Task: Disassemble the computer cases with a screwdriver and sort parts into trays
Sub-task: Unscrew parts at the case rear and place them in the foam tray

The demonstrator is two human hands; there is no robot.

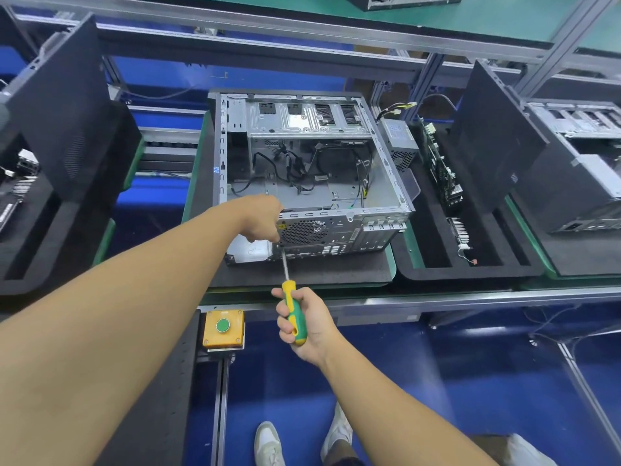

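**benchrat:** Your right hand [307, 322] has a full fist around the yellow-and-green handle of the screwdriver [293, 307]. The shaft angles up to the rear panel, just left of the fan grille [304, 232].

**tornscrew:** And your left hand [260, 220]?

**benchrat:** It's right at the tip, knuckles up and fingers curled down against the back corner of the case. Can't tell if you're pinching anything, the fingertips are hidden.

**tornscrew:** Where's the case sitting?

**benchrat:** The computer case [336, 193] lies on its side, open side up, on a black foam mat [302, 272], with loose cables inside. The foam tray [470, 272] just to its right holds a power supply [400, 139] and a circuit board [440, 166] standing on edge.
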